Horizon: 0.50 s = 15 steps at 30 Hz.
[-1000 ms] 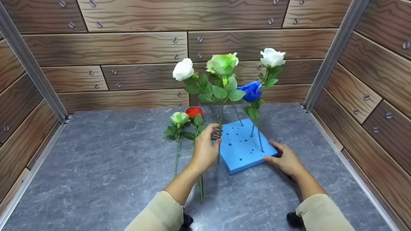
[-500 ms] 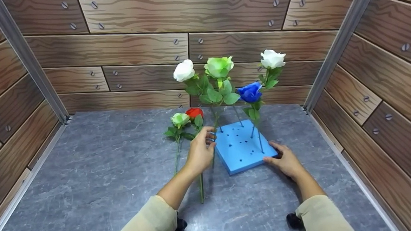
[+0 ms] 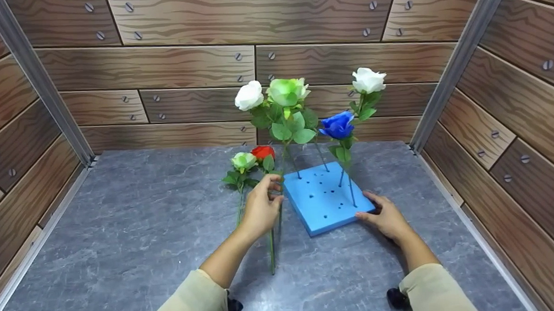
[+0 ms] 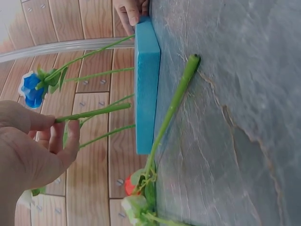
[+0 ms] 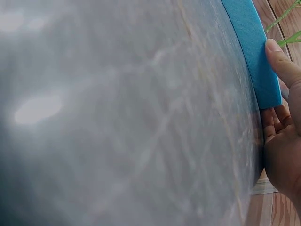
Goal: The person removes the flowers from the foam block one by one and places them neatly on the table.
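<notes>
On the grey marbled surface [image 3: 144, 247], my right grip [image 3: 387, 218] holds the blue, square, foam-like block [image 3: 315, 208]; beside it, my left grip [image 3: 263, 203] pinches a large green artificial rose [image 3: 288, 92] by its stem. Its leaves may catch the white artificial rose [image 3: 249, 96] behind.

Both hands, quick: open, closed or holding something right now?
Left hand: closed, pinching the upright green rose by its stem.
Right hand: closed, gripping the blue foam block at its near right corner.
</notes>
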Available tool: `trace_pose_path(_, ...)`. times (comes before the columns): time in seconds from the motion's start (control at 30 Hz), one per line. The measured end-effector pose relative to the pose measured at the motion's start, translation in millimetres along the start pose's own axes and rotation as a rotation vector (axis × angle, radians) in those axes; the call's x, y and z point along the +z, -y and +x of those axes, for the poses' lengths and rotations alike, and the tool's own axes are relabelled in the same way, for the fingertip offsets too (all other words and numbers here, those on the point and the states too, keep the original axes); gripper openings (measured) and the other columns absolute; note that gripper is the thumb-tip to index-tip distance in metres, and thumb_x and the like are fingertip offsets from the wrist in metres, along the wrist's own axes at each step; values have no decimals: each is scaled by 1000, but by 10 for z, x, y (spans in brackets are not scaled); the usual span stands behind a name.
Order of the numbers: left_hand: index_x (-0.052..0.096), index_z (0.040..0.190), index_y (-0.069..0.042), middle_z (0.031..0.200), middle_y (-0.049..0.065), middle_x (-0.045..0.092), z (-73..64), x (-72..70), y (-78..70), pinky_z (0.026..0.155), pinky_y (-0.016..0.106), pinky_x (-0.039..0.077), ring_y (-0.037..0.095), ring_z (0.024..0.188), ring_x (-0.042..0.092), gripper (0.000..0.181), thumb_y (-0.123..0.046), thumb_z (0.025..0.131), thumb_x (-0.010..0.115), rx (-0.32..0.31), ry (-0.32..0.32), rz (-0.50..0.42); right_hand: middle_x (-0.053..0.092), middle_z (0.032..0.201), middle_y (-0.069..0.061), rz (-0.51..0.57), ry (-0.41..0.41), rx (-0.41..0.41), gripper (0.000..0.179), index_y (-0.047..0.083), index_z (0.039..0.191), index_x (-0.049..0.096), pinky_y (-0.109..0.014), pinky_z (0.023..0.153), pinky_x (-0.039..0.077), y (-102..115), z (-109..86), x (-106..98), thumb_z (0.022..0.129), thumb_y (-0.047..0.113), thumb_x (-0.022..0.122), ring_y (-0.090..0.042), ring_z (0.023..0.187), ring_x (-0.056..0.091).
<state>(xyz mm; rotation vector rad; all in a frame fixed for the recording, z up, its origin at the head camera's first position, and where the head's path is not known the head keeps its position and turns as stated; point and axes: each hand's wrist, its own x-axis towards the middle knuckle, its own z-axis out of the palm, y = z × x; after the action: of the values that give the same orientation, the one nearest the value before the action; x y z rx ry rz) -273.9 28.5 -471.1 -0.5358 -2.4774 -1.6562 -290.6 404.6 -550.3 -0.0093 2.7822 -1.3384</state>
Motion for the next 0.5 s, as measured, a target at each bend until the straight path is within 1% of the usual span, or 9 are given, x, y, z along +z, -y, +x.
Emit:
trace_pose_path(0.1, 59, 143, -11, 127, 18, 69, -18, -25, 17, 93, 44, 65, 35, 113, 75, 43, 5, 104, 66, -9, -8, 17, 33, 170, -32, 9, 4, 10, 89, 7, 169, 36, -61, 123, 45, 2, -3, -1, 99, 38, 81, -50, 148, 50)
trace_pose_path(0.27, 60, 142, -11, 126, 16, 70, -34, -71, 30, 89, 43, 66, 34, 110, 75, 44, 6, 103, 68, -17, -19, 40, 34, 169, -33, 8, 4, 11, 89, 6, 169, 37, -61, 122, 46, 6, -9, 3, 99, 38, 82, -50, 148, 50)
trace_pose_path(0.33, 60, 142, -12, 126, 16, 70, -42, -97, 33, 90, 42, 66, 33, 110, 75, 44, 5, 102, 68, -22, -16, 36, 34, 169, -33, 11, 2, 10, 89, 6, 169, 37, -61, 122, 46, 9, -10, 5, 98, 38, 82, -50, 147, 51)
trace_pose_path(0.5, 59, 144, -11, 129, 20, 69, -73, -182, 28, 93, 45, 65, 35, 114, 74, 45, 5, 103, 67, -36, -7, 25, 34, 169, -32, 18, 0, 10, 88, 6, 169, 37, -60, 121, 46, 15, -12, 5, 99, 36, 82, -49, 146, 52)
